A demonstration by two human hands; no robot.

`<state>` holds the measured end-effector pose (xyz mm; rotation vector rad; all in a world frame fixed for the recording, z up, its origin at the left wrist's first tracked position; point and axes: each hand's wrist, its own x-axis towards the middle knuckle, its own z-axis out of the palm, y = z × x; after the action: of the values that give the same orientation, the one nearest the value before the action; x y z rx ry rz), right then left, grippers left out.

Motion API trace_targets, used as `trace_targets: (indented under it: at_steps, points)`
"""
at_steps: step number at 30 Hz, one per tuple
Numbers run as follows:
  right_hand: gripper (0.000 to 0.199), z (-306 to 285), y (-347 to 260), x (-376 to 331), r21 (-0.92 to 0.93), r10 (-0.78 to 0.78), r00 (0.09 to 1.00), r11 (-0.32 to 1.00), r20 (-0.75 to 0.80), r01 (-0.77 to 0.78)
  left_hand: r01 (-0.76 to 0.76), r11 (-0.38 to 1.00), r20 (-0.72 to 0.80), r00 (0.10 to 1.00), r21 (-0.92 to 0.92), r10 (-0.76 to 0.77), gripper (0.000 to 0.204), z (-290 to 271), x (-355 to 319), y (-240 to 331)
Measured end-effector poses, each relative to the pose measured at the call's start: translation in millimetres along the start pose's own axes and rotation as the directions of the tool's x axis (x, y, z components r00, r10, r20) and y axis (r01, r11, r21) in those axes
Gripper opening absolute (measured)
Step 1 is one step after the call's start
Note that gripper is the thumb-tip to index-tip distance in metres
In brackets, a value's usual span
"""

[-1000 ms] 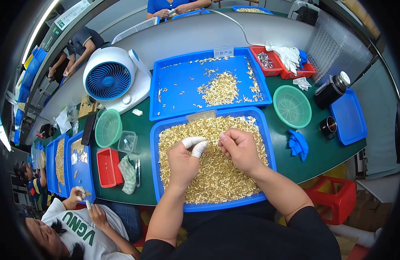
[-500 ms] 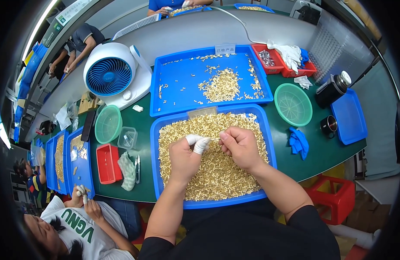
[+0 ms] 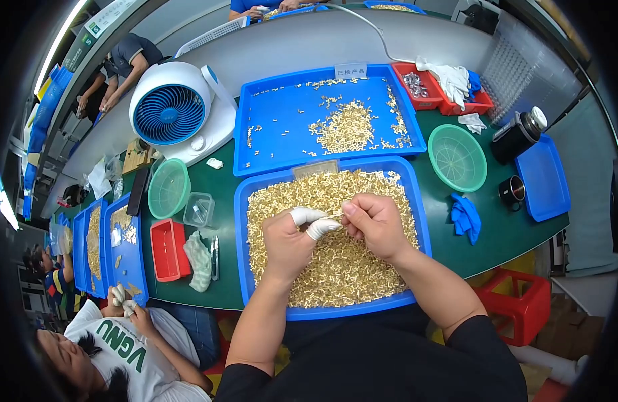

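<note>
A blue tray point(image 3: 244, 281) stands in front of me, heaped with small brass-coloured metal pieces point(image 3: 352, 268). Above the heap my left hand point(image 3: 292, 241) has white covers on thumb and forefinger; these two are parted, the other fingers curled. Right beside their tips, my right hand point(image 3: 376, 224) is pinched, thumb against forefinger. A tiny brass-coloured piece point(image 3: 335, 216) shows between the two hands at the right fingertips; its exact shape is too small to tell. Behind lies a second blue tray point(image 3: 275, 144) with a smaller pile of such pieces point(image 3: 346, 127).
A white fan point(image 3: 172, 104) and green baskets point(image 3: 168, 189) point(image 3: 457, 157) flank the trays. Left are a red box point(image 3: 170, 251) and tweezers point(image 3: 215, 258); right, a blue cloth point(image 3: 465, 218), a black flask point(image 3: 518, 137) and a cup point(image 3: 512, 192). A co-worker point(image 3: 131, 342) sits at left.
My left thumb and forefinger have moved apart from being close together. My right hand stays pinched in nearly the same place. The view has shifted slightly.
</note>
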<state>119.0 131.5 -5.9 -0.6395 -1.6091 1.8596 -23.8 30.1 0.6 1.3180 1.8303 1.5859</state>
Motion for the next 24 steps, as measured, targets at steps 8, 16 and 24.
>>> trace_targets:
  at_steps: [8, 16, 24]
  points:
    - [0.031, -1.5, -2.6, -0.9, 0.002, 0.003, 1.0, 1.0, 0.031, -0.003, -0.111, 0.992, 0.043, 0.993, 0.056, 0.109, 0.021, -3.1, 3.5, 2.3]
    - [0.032, -4.9, -4.0, 0.2, 0.081, 0.061, 0.998, 0.995, -0.019, -0.06, 0.225, 0.834, 0.165, 0.973, -0.503, -0.163, 0.014, -2.3, 2.9, -2.7]
    - [0.031, -4.8, -7.3, 0.7, 0.146, 0.067, 0.997, 0.986, 0.049, -0.074, 0.292, 0.816, 0.149, 0.957, -0.499, -0.251, 0.01, 0.8, 4.5, 0.6]
